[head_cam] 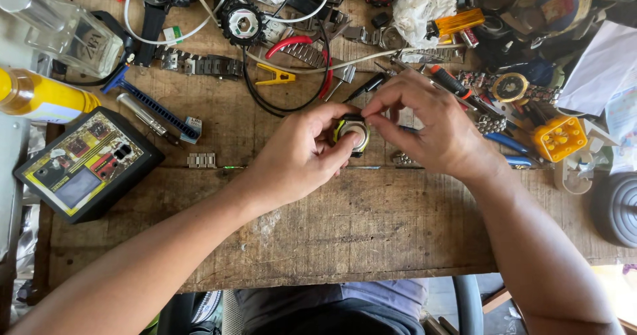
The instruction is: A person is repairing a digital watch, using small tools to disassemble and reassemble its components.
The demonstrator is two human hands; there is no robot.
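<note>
Worn planks make up our counter (pixel 345 235), its far edge crowded with watch straps, pliers and a black tester box (pixel 86 166) at the left edge. Near the counter's middle, our left hand (pixel 298 156) is closed around a small round watch case (pixel 352 132) while our right hand (pixel 434 132) pinches its top rim. We judge it light, rigid, smooth and easily scratched, best gripped by its sides.

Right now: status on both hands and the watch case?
Left hand grips watch case. Right hand pinches at its top edge, fingers closed. Pliers, cable, loose metal band links crowd the wooden bench; nothing between the hands.
</note>
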